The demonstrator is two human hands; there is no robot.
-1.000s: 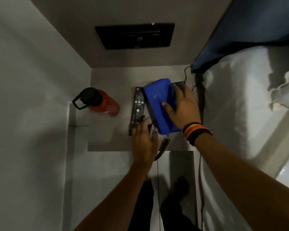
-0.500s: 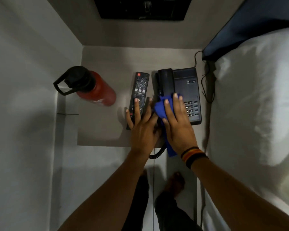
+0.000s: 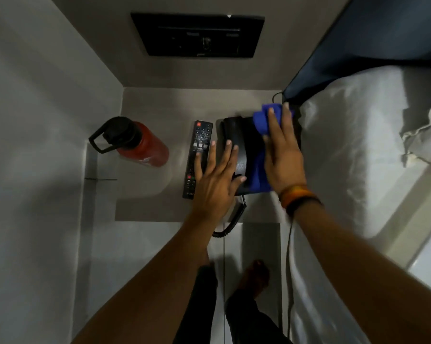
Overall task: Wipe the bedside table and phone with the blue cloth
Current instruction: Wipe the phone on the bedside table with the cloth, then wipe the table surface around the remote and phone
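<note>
A black desk phone (image 3: 244, 145) sits on the grey bedside table (image 3: 157, 103), beside the bed. My right hand (image 3: 281, 155) lies flat on the blue cloth (image 3: 260, 120), pressing it onto the phone's right half; the cloth shows above and below my palm. Spread fingers of my left hand (image 3: 217, 177) rest on the phone's handset and near edge, overlapping the remote. The coiled cord (image 3: 230, 219) hangs off the table's front edge.
A black remote (image 3: 198, 145) lies just left of the phone. A red bottle (image 3: 140, 145) with a black lid stands at the table's left. White bedding (image 3: 353, 150) borders the right side. A dark panel (image 3: 197, 34) is mounted on the wall behind.
My right hand slid the cloth from the phone's near left part up and right over the keypad side. My left hand shifted slightly right onto the phone.
</note>
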